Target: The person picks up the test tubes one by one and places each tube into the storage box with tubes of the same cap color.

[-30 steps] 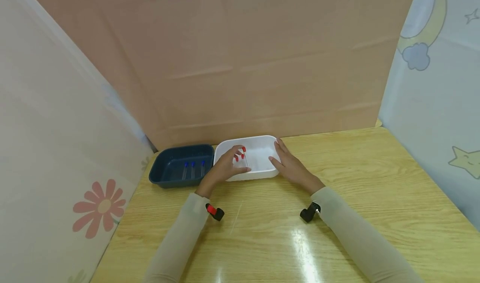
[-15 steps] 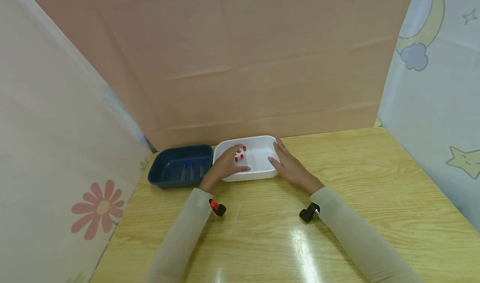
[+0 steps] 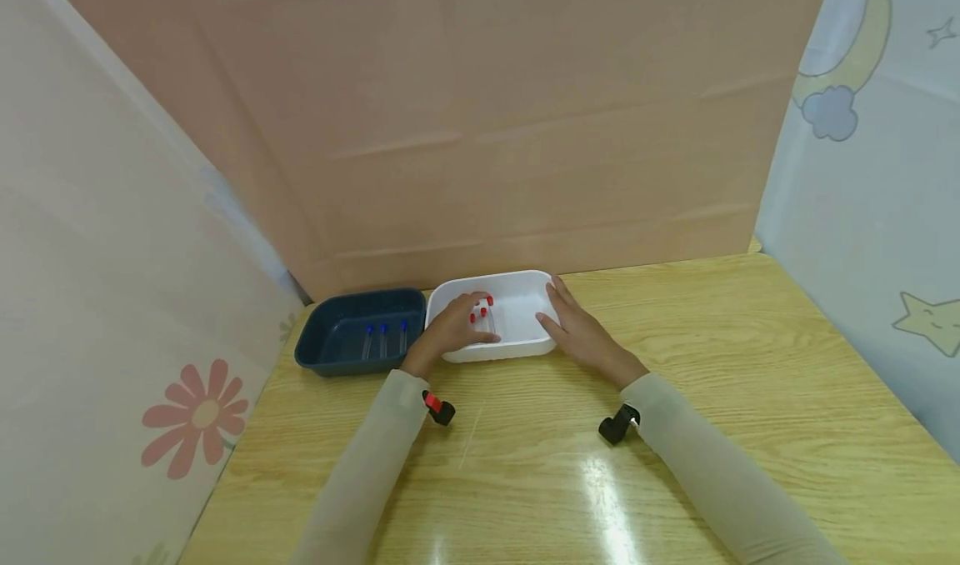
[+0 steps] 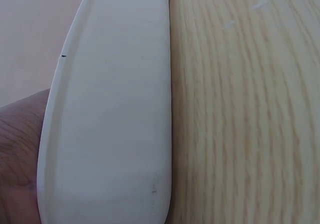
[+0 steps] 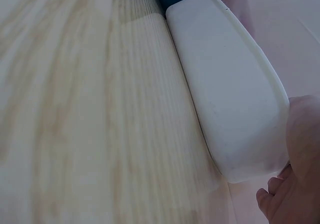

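My left hand (image 3: 452, 323) reaches over the near rim into the white tray (image 3: 521, 348). It pinches a clear tube (image 3: 492, 323) with a red cap, fingertips by the cap and thumb by the lower end. Beside it, partly hidden by that hand, lie other red-capped tubes (image 3: 483, 312) in the tray. At the tray's right end, my right hand (image 3: 581, 333) grips the wall, thumb on the inner side and fingers outside. In the right wrist view, fingers (image 5: 274, 196) curl at the tray's end. The left wrist view shows mostly the tray's outer side (image 4: 110, 104).
Against the white tray's left end stands a dark blue tray (image 3: 330, 361) holding three blue-capped tubes (image 3: 384, 342). Both trays sit at the back of the wooden table (image 3: 525, 432), near a brown backdrop (image 3: 487, 173). Patterned cloths hang left and right.
The red-capped tube in my left hand has shifted slightly downward, with the hand lowering a little into the tray. My right hand stays in place on the tray's end.
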Demonstrator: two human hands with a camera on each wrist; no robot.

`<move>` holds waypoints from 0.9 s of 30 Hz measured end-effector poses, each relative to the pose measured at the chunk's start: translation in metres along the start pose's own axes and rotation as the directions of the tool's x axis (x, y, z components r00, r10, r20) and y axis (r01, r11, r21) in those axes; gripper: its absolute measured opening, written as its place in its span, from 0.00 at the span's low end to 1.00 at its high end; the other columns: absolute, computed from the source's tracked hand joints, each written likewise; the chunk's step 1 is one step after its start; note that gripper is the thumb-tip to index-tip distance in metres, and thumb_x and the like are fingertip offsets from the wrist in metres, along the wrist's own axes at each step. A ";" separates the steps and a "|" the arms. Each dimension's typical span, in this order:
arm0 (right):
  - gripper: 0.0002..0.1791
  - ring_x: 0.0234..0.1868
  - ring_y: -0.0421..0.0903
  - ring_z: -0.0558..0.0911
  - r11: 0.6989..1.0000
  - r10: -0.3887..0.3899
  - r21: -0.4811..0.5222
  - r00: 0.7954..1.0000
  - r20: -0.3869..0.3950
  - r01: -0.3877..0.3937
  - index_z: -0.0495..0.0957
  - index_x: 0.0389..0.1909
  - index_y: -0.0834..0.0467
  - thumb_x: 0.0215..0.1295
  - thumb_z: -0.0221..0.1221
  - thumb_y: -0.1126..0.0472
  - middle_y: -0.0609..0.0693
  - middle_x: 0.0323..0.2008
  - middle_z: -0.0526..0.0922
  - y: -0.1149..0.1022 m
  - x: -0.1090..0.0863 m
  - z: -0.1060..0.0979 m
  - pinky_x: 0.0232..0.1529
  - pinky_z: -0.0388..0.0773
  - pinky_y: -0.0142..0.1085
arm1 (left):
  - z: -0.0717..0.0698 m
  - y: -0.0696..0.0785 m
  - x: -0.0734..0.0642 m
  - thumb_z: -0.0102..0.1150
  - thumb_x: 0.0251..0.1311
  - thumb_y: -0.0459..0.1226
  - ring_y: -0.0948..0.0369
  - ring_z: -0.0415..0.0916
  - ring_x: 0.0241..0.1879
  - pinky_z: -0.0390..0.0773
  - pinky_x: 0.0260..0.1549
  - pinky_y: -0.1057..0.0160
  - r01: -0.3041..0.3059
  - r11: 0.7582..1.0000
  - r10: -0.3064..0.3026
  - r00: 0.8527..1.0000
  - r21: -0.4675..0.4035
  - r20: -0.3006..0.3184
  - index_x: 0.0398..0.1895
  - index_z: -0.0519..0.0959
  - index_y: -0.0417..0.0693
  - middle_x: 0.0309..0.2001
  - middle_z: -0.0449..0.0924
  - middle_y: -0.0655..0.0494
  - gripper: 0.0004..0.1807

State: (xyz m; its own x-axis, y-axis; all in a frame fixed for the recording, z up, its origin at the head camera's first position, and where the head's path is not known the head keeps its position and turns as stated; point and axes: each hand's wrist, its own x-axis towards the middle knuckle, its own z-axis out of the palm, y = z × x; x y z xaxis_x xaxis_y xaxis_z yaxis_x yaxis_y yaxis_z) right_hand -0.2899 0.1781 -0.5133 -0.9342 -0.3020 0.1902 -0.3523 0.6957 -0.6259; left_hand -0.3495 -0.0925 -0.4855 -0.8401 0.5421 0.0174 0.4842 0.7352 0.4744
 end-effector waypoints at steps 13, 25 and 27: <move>0.44 0.81 0.52 0.43 1.000 0.002 0.002 1.000 -0.003 -0.002 0.40 0.81 0.60 0.79 0.38 0.35 0.44 0.81 0.28 0.001 0.001 0.002 0.76 0.50 0.54 | -0.001 0.003 0.002 0.78 0.52 0.50 0.50 0.69 0.62 0.69 0.67 0.52 0.027 0.998 -0.029 0.999 0.063 0.034 0.72 0.68 0.45 0.65 0.73 0.45 0.46; 0.44 0.81 0.55 0.43 1.000 0.003 0.005 1.000 0.000 -0.003 0.41 0.81 0.61 0.79 0.39 0.36 0.46 0.82 0.29 -0.001 -0.001 -0.001 0.75 0.51 0.57 | 0.003 0.005 0.003 0.79 0.51 0.49 0.51 0.70 0.59 0.70 0.65 0.51 0.016 0.998 -0.018 1.000 0.067 0.024 0.69 0.71 0.43 0.60 0.75 0.44 0.44; 0.44 0.81 0.55 0.43 1.000 0.004 0.007 1.000 0.001 -0.004 0.41 0.81 0.61 0.79 0.39 0.36 0.47 0.82 0.28 -0.001 -0.001 -0.002 0.75 0.50 0.57 | 0.003 0.006 0.003 0.79 0.51 0.49 0.51 0.69 0.60 0.70 0.66 0.51 0.027 0.997 -0.029 0.999 0.078 0.027 0.69 0.71 0.44 0.62 0.74 0.45 0.44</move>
State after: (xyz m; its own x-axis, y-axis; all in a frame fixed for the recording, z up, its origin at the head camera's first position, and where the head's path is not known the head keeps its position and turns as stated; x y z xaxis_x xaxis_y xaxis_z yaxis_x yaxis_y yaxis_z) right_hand -0.2883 0.1789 -0.5116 -0.9355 -0.2997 0.1874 -0.3484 0.6925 -0.6317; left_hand -0.3488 -0.0851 -0.4858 -0.8468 0.5315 -0.0206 0.4790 0.7788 0.4049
